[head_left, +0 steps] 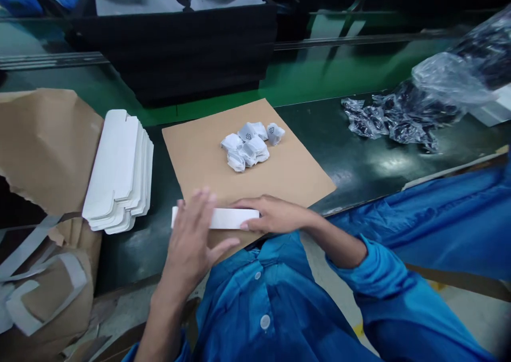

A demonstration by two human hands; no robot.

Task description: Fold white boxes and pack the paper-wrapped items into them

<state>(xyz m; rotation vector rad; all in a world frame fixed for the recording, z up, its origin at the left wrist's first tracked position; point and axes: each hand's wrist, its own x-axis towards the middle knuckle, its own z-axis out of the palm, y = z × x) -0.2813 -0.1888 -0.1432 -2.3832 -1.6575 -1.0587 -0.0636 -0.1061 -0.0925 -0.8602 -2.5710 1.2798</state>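
A narrow white box [229, 219] lies across the near part of a brown cardboard sheet [199, 149], close to my body. My right hand [275, 214] grips its right end, thumb on the near side and fingers on the far side. Over the left end my left hand [194, 234] is held with its fingers stretched and thumb apart; it is slightly blurred, and I cannot tell whether the palm touches the box. Several small white wrapped packets [247, 145] sit in a heap farther back on the sheet.
To the left stands a stack of flat white cartons [115, 165], beside torn brown paper packaging [43, 149]. Clear plastic-wrapped dark items [395, 117] lie at the right of the dark table [311, 122]. A black bin [179, 48] is behind. A blue-clothed person [439, 218] is close on my right.
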